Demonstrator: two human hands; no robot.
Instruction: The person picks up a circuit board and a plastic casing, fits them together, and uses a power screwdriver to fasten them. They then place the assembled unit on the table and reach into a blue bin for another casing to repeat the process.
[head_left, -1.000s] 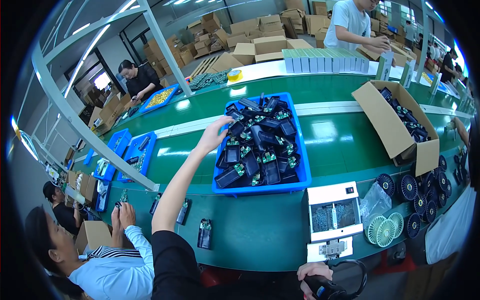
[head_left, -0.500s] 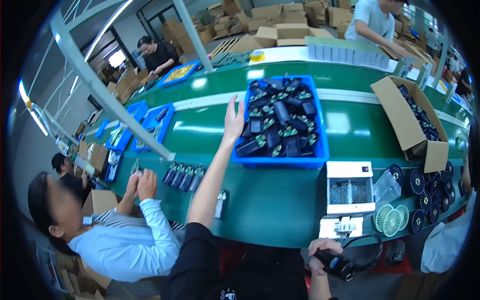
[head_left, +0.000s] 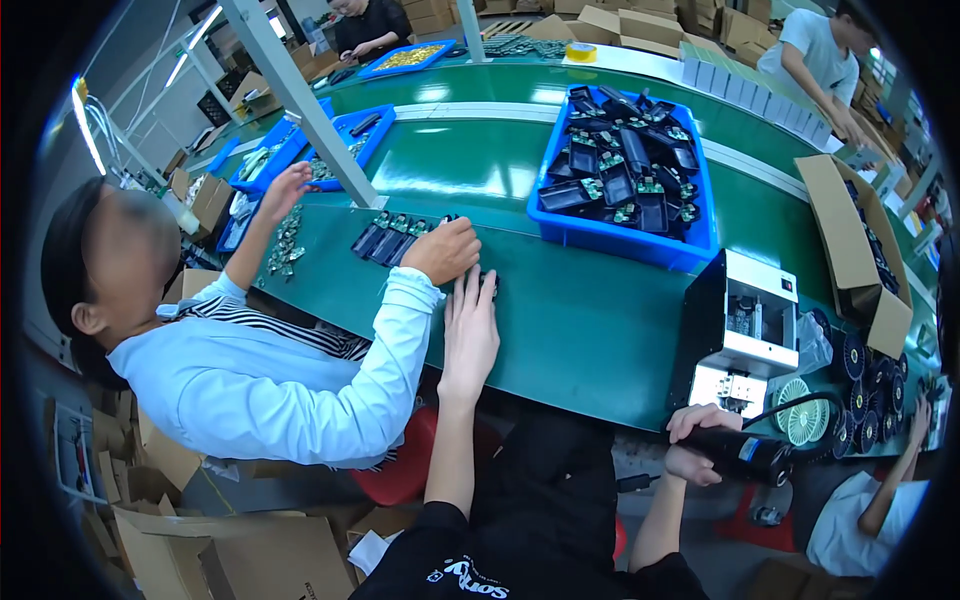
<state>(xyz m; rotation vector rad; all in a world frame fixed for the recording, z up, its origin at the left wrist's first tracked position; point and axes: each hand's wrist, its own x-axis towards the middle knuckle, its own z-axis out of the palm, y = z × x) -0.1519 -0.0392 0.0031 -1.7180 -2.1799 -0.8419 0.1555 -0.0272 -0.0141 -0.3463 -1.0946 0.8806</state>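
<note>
My left hand [head_left: 470, 335] lies palm down at the table's near edge, fingers stretched out and pointing away from me. What is under its palm is hidden; a small pale part shows at the fingertips. Just beyond, a co-worker's hand [head_left: 442, 252] reaches to a row of black plastic casings [head_left: 385, 242] with green circuit boards. Low on the right, my right hand [head_left: 700, 440] is wrapped round a black electric screwdriver [head_left: 748, 456] with a looping cable. It is beside the screw feeder [head_left: 748, 320], a black-and-white box with a window.
A blue bin [head_left: 625, 245] heaped with black casings stands beyond on the green table [head_left: 570, 340]. To the right are a cardboard box [head_left: 850, 250], black reels [head_left: 858, 400] and pale green reels [head_left: 800, 410]. A co-worker [head_left: 260, 370] sits close on my left; loose boards [head_left: 287, 245] lie there.
My left hand has come down from beside the blue bin to the table edge. The co-worker's hands have parted, one reaching toward mine. My view has shifted; the right hand still grips the screwdriver.
</note>
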